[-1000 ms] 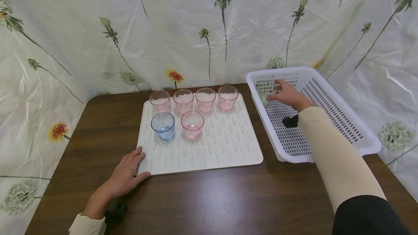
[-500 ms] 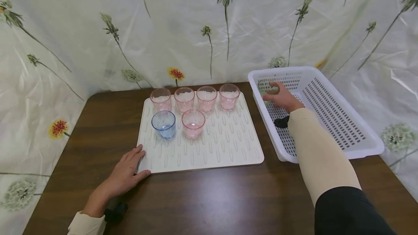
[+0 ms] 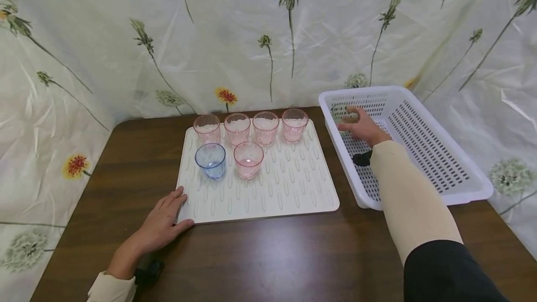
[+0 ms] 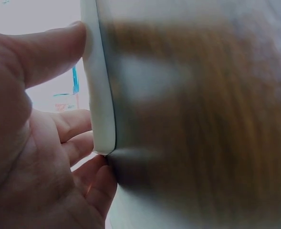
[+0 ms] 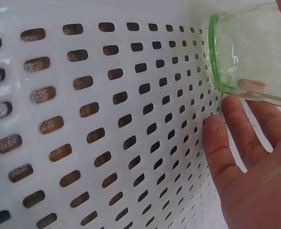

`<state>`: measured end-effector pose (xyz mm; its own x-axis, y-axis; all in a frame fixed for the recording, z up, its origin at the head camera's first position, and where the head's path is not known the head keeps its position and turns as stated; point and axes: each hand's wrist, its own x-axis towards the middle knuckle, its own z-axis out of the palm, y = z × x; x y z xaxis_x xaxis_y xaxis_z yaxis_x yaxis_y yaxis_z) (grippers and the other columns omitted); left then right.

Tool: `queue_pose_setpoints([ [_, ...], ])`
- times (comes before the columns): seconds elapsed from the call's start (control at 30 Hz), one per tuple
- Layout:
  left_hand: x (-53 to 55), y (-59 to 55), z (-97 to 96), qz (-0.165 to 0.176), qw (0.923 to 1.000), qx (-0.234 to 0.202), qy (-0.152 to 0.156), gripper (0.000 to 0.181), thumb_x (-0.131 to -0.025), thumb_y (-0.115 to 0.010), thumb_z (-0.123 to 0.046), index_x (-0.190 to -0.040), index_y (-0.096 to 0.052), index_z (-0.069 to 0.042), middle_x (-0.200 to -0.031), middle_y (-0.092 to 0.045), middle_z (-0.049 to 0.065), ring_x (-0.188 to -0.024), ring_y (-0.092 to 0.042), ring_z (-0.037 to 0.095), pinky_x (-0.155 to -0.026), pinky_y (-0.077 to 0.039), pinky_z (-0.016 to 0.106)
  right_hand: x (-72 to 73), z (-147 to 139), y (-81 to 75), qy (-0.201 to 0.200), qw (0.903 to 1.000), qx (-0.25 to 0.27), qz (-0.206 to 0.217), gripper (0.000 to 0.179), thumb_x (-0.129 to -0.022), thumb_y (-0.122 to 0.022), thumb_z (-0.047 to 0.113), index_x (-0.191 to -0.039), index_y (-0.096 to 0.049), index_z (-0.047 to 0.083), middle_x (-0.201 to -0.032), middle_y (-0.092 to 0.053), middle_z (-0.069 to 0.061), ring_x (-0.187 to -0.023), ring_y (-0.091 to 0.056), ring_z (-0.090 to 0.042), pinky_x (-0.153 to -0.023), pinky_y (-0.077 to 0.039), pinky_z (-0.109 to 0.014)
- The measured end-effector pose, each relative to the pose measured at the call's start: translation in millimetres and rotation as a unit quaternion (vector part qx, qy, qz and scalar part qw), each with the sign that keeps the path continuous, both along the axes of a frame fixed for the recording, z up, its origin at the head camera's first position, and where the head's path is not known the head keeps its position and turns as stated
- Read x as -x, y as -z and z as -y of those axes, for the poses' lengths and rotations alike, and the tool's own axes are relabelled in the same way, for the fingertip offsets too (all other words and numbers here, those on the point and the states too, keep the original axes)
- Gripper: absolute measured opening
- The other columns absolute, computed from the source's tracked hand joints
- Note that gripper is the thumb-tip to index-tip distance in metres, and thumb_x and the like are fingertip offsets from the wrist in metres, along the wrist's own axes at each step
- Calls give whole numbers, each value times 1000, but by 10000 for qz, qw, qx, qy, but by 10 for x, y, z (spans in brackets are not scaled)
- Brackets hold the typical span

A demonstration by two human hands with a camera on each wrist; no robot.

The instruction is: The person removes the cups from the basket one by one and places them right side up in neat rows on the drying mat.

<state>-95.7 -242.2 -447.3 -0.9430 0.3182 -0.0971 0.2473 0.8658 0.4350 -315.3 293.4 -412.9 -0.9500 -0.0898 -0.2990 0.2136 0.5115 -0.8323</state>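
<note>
In the head view, my left hand rests at the near left corner of the white ribbed mat. Its thumb touches the mat's front edge and its fingers lie along the left edge. My right hand is down inside the white plastic basket. There its thumb and fingers curve round a green-tinted glass, whose green rim faces the basket's slotted floor in the right wrist view. On the mat stand several pink glasses and one blue glass, all upright.
The mat lies on a dark wooden table, with the basket at its right. A floral plastic sheet hangs behind the table and along both sides. Pink glasses line the mat's back edge.
My right hand has shifted left inside the basket, closer round the green glass, and then stays still. The left hand and the glasses on the mat have not moved.
</note>
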Motion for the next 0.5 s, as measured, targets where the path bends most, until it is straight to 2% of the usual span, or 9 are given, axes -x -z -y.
queue_pose_setpoints([
  [0.5,7,-3,-6,80,10000,30,4,70,-92,-69,-32,-143,-43,8,-157,-32,29,-139,-33,50,-110,-33,65,-18,-9,-36,-107,9998,-127,76,92,-97,-65,26,-160,1,10,-164,-20,-24,-146,-33,-43,-114,-33,-61],
])
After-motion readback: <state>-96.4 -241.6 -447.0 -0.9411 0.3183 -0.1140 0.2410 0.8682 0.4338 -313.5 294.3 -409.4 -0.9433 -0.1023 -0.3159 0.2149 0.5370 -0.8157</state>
